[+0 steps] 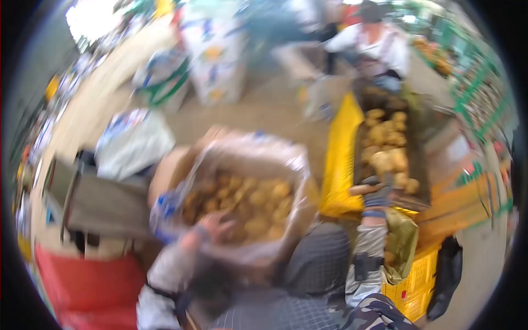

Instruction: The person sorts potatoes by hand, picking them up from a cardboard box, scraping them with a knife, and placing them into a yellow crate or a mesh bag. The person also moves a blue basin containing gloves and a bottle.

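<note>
Head view: I see potatoes (256, 204) in the lined box (165, 177), near centre; more in the crate (340, 159), right. Left hand (218, 225) over the boxed ones, fingers loosely spread. Right hand (378, 192), gloved, partly open at the crate's near end. Too blurred; can't tell if either holds anything. Potatoes probably firm, light singly, bruisable; cup round the middle. Liner (253, 144) rim looks floppy, crate wall stiff; room above both.

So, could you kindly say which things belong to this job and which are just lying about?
Seemingly in use:
potato-like produce
cardboard box, at left hand
plastic liner
yellow crate, at right hand

Seemingly just lying about:
white bag
tall white printed sack
red item, lower left
</note>
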`<state>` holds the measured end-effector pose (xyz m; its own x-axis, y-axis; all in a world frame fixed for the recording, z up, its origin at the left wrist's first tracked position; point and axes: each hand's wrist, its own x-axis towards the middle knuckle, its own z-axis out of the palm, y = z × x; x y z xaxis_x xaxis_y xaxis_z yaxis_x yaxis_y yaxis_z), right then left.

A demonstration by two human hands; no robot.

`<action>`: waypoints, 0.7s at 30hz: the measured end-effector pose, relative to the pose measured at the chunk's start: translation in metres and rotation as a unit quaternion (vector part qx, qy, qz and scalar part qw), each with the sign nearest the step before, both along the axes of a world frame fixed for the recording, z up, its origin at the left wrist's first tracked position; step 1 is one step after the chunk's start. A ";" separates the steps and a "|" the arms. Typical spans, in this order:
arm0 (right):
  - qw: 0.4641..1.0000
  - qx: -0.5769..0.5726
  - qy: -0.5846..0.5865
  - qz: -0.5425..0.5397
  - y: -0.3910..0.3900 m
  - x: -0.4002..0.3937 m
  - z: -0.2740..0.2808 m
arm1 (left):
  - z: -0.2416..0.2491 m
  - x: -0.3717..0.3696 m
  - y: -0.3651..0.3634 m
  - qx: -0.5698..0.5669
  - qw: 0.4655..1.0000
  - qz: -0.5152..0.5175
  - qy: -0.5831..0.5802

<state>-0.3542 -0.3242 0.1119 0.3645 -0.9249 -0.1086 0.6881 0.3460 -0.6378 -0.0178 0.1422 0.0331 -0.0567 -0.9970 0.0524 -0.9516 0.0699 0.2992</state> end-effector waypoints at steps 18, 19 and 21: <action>0.821 -0.116 0.310 0.466 0.207 0.133 0.065 | -0.013 0.083 -0.053 0.390 0.832 0.333 -0.210; 0.826 -0.108 0.303 0.463 0.204 0.135 0.065 | -0.018 0.080 -0.049 0.376 0.853 0.292 -0.213; 0.839 -0.093 0.280 0.458 0.197 0.142 0.065 | -0.024 0.077 -0.034 0.344 0.888 0.211 -0.222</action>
